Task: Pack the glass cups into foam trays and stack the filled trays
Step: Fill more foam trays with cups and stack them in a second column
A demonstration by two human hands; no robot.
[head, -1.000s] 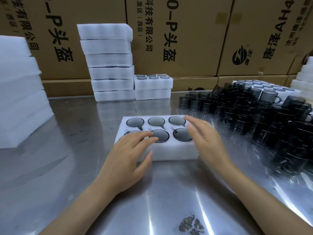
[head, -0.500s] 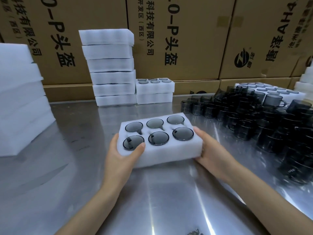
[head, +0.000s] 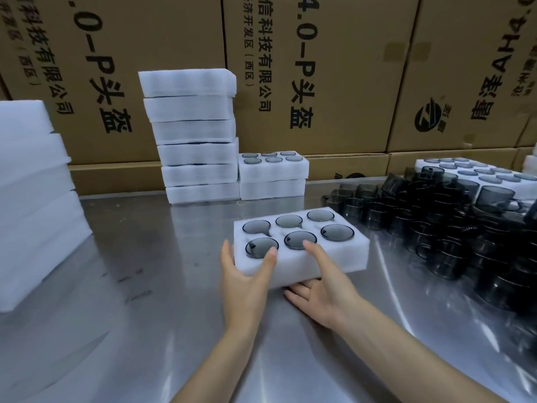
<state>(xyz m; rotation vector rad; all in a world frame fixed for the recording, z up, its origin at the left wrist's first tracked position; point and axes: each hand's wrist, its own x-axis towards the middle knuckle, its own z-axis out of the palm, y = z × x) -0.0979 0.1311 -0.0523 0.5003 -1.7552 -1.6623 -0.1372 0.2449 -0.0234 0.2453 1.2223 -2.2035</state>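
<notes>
Filled tray (head: 305, 257) at center, lifted off the table (head: 145, 286). Left hand (head: 247, 274) grips its near-left corner, right hand (head: 322, 289) cups under the near edge, thumb on top. Keep it level, square it on the short stack (head: 273, 175) at 12 o'clock before letting go.

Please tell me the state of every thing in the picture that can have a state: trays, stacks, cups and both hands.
Held tray: full, six cups, lifted by both hands.
Left hand: gripping the tray's near left corner.
Right hand: gripping the tray's near side, fingers underneath.
Tall stack: six trays, against the boxes.
Short stack: two trays, top one full.
Loose cups: unpacked, crowded on the table.
</notes>
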